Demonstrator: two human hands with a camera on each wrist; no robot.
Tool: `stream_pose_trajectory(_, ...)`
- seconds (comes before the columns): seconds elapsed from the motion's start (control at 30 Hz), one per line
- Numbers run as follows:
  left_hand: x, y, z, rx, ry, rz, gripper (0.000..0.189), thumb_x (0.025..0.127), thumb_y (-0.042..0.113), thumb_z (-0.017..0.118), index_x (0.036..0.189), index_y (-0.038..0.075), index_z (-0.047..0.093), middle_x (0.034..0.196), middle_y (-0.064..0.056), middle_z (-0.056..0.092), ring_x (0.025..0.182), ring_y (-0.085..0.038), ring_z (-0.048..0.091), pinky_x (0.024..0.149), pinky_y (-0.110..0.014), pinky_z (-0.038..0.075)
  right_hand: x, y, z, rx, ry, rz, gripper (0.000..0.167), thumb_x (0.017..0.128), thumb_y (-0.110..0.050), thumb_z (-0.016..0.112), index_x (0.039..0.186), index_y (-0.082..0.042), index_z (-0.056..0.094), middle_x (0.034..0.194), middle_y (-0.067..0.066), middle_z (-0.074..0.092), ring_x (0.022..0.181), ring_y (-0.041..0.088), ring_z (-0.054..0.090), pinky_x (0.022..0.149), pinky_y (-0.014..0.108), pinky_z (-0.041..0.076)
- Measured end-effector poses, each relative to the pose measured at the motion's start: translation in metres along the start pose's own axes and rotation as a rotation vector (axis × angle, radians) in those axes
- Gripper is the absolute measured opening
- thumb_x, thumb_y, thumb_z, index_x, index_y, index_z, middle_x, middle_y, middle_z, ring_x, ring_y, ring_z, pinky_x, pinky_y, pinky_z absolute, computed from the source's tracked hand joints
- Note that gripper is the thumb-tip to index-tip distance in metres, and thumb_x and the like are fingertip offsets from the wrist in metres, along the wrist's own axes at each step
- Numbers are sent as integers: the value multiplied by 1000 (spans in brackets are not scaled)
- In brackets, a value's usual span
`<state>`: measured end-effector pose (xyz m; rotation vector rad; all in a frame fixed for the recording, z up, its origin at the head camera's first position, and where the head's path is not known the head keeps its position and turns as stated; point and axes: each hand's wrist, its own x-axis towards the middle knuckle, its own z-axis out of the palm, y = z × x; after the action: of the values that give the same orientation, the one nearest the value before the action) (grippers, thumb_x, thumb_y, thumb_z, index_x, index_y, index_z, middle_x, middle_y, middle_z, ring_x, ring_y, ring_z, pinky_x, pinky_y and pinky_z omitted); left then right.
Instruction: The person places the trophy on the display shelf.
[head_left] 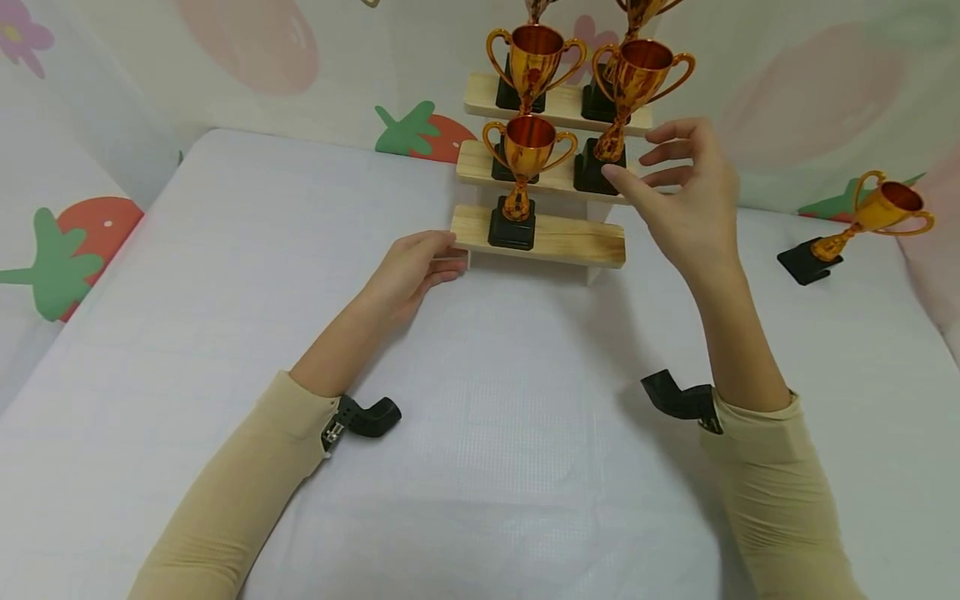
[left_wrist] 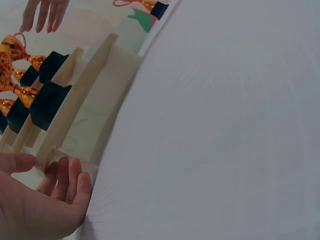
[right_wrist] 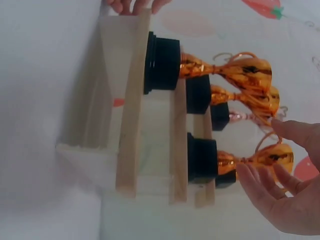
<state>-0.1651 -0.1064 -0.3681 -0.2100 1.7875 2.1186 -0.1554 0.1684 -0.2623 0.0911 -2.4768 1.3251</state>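
Observation:
A tiered wooden display stand (head_left: 558, 237) bears several gold trophies on black bases. My left hand (head_left: 416, 271) grips the left end of its lowest board, thumb on the board and fingers bent beneath, as the left wrist view shows. One trophy (head_left: 517, 167) stands on that board. Beside the trophy (head_left: 633, 83) at the right of the middle board is my right hand (head_left: 693, 196), fingers spread apart and loosely bent. Its thumb overlaps the black base in the head view; whether it touches is hard to tell. In the right wrist view, this hand (right_wrist: 285, 185) is beside the cup.
Another gold trophy (head_left: 873, 221) stands apart on the white table (head_left: 480, 467), to the right of my right hand. Behind the stand rises a patterned backdrop (head_left: 345, 75) with strawberries and flowers. Other trophies (head_left: 534, 62) occupy the stand's upper boards.

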Motion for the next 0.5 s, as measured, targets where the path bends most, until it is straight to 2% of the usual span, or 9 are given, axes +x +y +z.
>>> stream_pose_trajectory(0.27,0,1,-1,-1,2,-5,45,115,16,42,154,-7,42,123,-11,57,100,-13,62,110,-32,52,0,14,-12,-33,26,-3,46,96,-21,80,133,-6,58,107,-13,55,88,3,60,80,18,53)
stream_pose_trajectory(0.5,0,0,0,-9,0,-7,45,115,16,42,153,-7,43,123,-11,57,99,-13,62,111,-32,52,3,23,-21,-48,55,42,44,97,-22,79,135,-10,59,109,-17,55,88,1,59,78,18,52)
